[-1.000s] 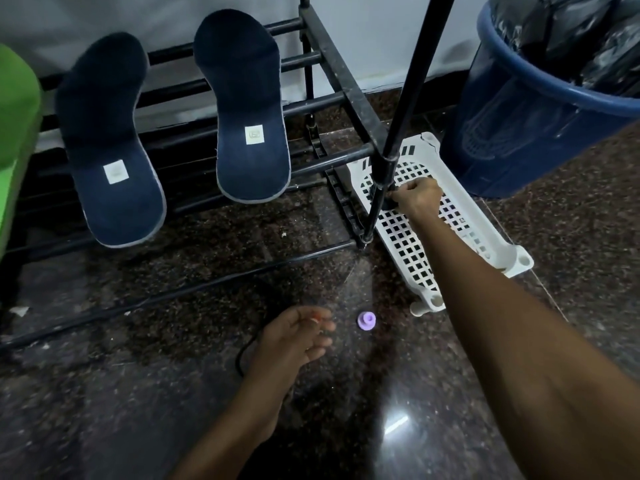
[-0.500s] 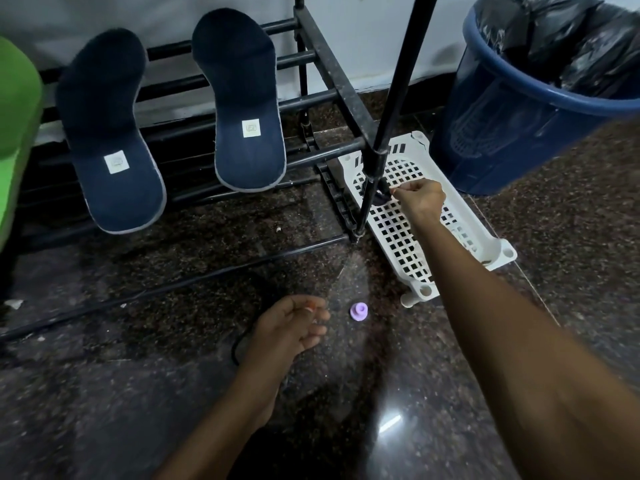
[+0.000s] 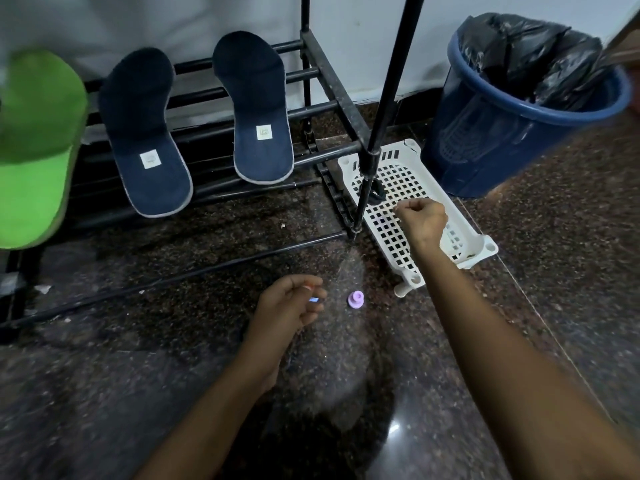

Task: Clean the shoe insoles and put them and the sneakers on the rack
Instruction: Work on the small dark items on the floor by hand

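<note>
Two insoles [image 3: 145,140] lean on the rack [image 3: 332,81] bars. The right hand [image 3: 420,220], by the rack's front leg, is curled; I cannot tell what its grip holds. A bump could slide them off. The left hand [image 3: 287,306] has a loose grip.

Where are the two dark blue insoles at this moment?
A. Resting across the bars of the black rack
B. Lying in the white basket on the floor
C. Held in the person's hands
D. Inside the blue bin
A. The left insole and the right insole both lie side by side across the bars of the black rack, heels toward the camera. Neither is in the white basket.
</note>
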Demonstrator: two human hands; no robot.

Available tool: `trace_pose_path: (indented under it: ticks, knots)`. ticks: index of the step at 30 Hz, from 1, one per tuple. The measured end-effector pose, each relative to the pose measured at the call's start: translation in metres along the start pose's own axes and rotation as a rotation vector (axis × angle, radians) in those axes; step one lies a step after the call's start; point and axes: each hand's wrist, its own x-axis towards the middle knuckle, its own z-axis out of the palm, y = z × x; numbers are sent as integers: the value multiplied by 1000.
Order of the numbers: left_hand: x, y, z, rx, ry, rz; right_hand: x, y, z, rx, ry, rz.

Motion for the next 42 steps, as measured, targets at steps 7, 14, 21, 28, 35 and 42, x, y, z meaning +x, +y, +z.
trace_pose_path:
  ticks: [7,14,21,28,35,42]
  knots:
    - [-7,0,-12,27,78,15,-74,1,-10,81,-65,13]
    - [5,-26,-34,144,216,-39,-138,11,20,95,-232,-17]
    - [29,-63,-62,305,338,-67,-180,31,64,-59,-431,-129]
    - [49,-85,-67,557,295,-89,-193,47,84,-284,-566,-209]
    - [47,-90,-64,419,259,-143,-198,45,88,-305,-626,-260]
    - [37,-80,-69,-55,315,-251,-201,41,88,-84,-572,-164]
